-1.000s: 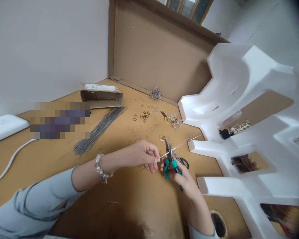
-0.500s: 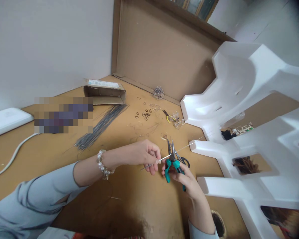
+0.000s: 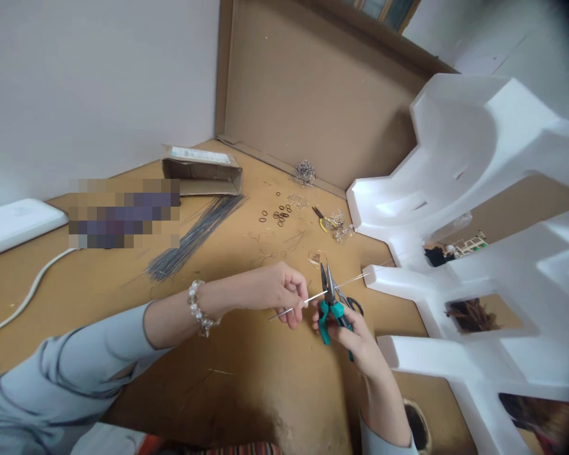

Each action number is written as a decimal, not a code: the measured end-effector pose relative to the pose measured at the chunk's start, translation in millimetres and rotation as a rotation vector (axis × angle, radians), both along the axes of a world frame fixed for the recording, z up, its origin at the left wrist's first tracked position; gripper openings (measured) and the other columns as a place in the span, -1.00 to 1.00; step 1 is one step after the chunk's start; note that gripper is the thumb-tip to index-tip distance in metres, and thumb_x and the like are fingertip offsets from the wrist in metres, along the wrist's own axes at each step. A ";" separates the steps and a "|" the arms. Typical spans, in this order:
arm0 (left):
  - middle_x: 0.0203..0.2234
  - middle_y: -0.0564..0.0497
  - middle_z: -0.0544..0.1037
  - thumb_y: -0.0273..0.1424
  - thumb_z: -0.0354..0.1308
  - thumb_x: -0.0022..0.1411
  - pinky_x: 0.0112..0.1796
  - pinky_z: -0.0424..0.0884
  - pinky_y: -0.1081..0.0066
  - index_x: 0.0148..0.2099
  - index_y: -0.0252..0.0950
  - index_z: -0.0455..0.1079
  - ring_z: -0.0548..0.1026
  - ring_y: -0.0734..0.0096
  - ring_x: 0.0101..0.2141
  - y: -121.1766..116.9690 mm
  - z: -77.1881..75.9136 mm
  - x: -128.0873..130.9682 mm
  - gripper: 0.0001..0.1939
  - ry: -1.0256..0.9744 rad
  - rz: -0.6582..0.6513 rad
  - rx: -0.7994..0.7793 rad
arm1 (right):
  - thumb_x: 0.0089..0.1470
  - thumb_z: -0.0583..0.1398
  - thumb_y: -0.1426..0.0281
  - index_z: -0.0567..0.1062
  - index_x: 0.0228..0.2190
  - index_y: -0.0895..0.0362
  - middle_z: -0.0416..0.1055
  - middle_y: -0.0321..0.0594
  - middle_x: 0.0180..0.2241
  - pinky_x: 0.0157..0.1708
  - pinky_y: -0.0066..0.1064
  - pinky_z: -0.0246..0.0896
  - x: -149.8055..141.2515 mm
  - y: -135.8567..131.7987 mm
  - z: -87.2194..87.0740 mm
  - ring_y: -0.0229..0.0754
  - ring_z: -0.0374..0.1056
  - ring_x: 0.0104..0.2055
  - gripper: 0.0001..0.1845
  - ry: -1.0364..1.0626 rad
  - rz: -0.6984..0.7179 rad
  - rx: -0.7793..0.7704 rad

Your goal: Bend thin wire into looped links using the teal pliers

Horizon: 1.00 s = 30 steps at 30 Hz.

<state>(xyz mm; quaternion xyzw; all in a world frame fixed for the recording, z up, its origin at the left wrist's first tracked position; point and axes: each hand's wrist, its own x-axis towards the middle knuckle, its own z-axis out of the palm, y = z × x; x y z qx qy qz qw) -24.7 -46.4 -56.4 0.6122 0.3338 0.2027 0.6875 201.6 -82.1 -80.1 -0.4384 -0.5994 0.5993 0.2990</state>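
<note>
My left hand pinches a thin metal wire between thumb and fingers, with a short end sticking out behind the hand. The wire runs right through the jaws of the pliers and on toward the white foam. My right hand is wrapped around the teal-handled long-nose pliers, their tips pointing up and slightly parted. Whether the jaws press on the wire I cannot tell. Behind the pliers, partly hidden, lies a pair of dark-handled scissors.
A bundle of grey wires lies by an open cardboard box. Small dark rings, yellow-handled pliers and tangled wire pieces sit farther back. White foam packaging borders the right side; a white cable is left.
The pliers and both hands hold nearly the same pose on the wire. The whole view has shifted slightly, with the background a little to the right.
</note>
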 end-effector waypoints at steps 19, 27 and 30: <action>-0.55 0.07 0.54 -0.56 0.03 0.01 -0.48 0.37 0.51 -0.42 -0.32 0.31 0.52 0.48 -0.53 -0.2 1.3 -1.2 -0.93 -0.031 -0.010 0.009 | -0.09 0.12 0.47 0.44 -0.17 0.13 0.38 -0.19 -0.31 -0.30 -0.37 0.21 1.0 -0.9 0.0 -0.16 0.30 -0.29 -0.63 0.000 0.025 -0.019; -0.57 0.08 0.54 -0.56 0.07 -0.01 -0.49 0.37 0.52 -0.42 -0.32 0.31 0.53 0.48 -0.53 0.1 3.0 -1.8 -0.94 -0.025 -0.009 -0.021 | -0.09 0.13 0.47 0.45 -0.17 0.14 0.39 -0.18 -0.32 -0.29 -0.36 0.22 0.5 -1.4 2.4 -0.16 0.30 -0.29 -0.64 0.004 0.018 -0.005; -0.58 0.08 0.53 -0.56 0.08 -0.02 -0.50 0.37 0.52 -0.42 -0.33 0.31 0.53 0.48 -0.53 0.1 3.5 -1.5 -0.94 -0.022 -0.005 -0.035 | -0.09 0.13 0.46 0.45 -0.18 0.13 0.39 -0.19 -0.34 -0.31 -0.36 0.22 1.3 -1.7 2.6 -0.17 0.30 -0.31 -0.65 -0.005 0.010 -0.018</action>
